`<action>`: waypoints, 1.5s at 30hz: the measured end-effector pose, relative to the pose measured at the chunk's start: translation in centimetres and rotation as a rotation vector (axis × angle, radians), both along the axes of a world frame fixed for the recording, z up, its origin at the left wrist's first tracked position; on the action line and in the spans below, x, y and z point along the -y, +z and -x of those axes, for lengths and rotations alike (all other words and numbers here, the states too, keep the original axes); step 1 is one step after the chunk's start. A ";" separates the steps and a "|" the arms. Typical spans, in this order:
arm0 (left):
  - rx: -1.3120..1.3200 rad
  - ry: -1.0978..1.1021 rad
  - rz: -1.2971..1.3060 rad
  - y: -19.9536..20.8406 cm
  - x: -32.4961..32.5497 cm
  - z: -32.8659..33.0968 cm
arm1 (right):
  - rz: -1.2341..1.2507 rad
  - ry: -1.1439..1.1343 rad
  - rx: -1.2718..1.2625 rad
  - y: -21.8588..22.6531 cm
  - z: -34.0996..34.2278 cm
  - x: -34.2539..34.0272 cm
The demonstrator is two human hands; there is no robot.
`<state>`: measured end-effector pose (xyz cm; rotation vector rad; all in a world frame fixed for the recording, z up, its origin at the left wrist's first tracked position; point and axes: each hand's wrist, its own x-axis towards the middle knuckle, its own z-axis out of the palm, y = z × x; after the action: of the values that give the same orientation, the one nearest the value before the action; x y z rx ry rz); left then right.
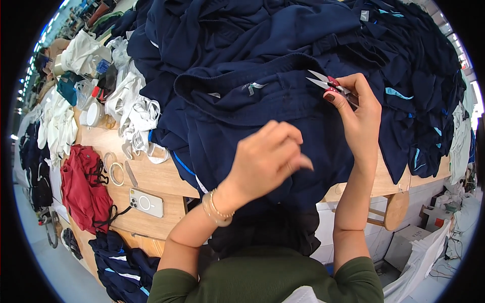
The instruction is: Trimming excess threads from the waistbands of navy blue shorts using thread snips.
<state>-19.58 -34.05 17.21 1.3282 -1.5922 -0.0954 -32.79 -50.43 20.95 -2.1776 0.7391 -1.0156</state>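
A pair of small thread snips (331,85) with dark red grips is in my right hand (361,108). Their pointed blades stand apart over the waistband of a navy garment (242,108), which looks like trousers. The elastic waist lies open toward me, and a small label shows inside it. My left hand (268,159) is above the lower part of this garment, fingers curled in and thumb sticking out to the right. Motion blurs it a little, and its fingertips are turned out of sight, so anything in them is hidden.
A big heap of navy garments (222,25) covers the far table. To the left are white cloth pieces (139,113), a tape roll (116,174), a phone (146,202) and a red garment (86,187). A wooden stool (396,211) stands below the table's right edge.
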 end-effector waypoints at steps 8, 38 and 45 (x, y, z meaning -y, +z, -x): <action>-0.291 0.465 0.018 0.3 3.8 -0.6 | -0.008 -0.027 0.144 0.0 -0.3 -1.2; -0.265 0.354 0.068 -1.3 4.9 -2.8 | 0.117 0.072 0.005 -0.3 -0.2 -0.2; -0.175 0.292 0.138 -1.3 4.9 -3.3 | 0.255 0.113 -0.171 0.8 -0.5 -0.5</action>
<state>-16.25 -38.91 15.90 1.3896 -1.2238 0.0743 -32.26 -49.94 21.72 -2.5202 0.5798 -0.9160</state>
